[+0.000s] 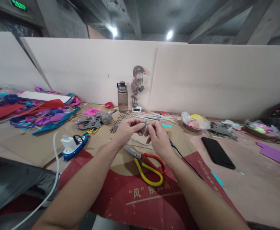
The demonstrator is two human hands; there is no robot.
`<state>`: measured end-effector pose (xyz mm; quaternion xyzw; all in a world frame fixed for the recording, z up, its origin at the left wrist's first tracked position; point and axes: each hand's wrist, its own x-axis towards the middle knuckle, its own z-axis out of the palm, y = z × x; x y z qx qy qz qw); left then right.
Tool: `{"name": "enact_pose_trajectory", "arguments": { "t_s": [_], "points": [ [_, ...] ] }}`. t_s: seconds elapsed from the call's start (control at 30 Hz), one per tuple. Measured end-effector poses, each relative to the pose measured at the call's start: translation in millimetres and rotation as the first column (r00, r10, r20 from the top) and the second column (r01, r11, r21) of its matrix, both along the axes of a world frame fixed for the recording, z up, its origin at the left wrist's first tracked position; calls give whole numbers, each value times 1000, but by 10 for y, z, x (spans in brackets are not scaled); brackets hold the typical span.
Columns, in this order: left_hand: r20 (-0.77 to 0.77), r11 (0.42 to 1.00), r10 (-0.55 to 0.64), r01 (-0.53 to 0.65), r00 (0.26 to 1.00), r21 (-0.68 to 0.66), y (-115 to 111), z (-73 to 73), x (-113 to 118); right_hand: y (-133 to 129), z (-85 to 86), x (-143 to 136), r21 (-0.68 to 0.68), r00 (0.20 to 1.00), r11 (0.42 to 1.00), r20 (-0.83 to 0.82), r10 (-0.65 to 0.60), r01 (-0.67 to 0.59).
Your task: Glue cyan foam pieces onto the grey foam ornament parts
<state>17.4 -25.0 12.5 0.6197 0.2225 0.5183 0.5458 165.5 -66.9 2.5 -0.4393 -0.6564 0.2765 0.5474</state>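
In the middle of the view my left hand [128, 130] pinches a small grey felt piece [143, 128] between thumb and fingers. My right hand [158, 136] meets it from the other side, its thumb and fingertips pressed together at the piece's edge. Whether the right fingers grip the felt itself or a thread on it is too small to tell. A grey cord [140, 141] lies on the cardboard behind the hands. Below them rest scissors [138, 156] with one red and one yellow handle, blades pointing up and left.
A water bottle [123, 99] stands behind, beside a hanging grey felt moon ornament [139, 71]. Grey felt pieces and a yarn ball [107, 118] lie left, near a blue power strip [75, 148]. A black phone [218, 152] and a bowl [194, 123] are right.
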Motion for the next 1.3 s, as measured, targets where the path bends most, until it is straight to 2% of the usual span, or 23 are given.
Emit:
{"name": "enact_pose_trajectory", "arguments": {
  "t_s": [0.2, 0.47, 0.67, 0.97, 1.03, 1.13, 1.23, 1.3],
  "points": [
    [29, 999, -19, 20, 999, -25, -23, 13, 13, 16, -22, 4, 11, 1000, 1000, 14, -16, 15],
    [-57, 997, -5, 0, 998, -83, -21, 32, -25, 6, -26, -3, -6, 1000, 1000, -5, 13, -13],
    [-10, 998, -57, 56, 998, -27, -30, 22, 25, 15, -25, -9, -31, 998, 999, -56, 20, -22],
    [-16, 994, 101, -101, 995, -36, 36, -44, 44, 49, -32, 7, -81, 1000, 997, -23, 1, -3],
    [-32, 987, 148, -150, 988, -65, 56, -32, 11, 71, 6, 96, -62, 998, 997, 44, -52, 54],
    [-42, 972, 196, -200, 980, -126, 83, -34, -24, 66, 80, 334, -18, 953, 976, 220, -209, 218],
    [-37, 969, 184, -188, 982, -158, 108, -71, -19, 25, 42, 633, 5, 820, 914, 438, -368, 407],
    [-35, 975, 153, -157, 988, -154, 123, -99, -1, 10, -95, 803, 18, 735, 888, 555, -391, 459]
  ]
}}
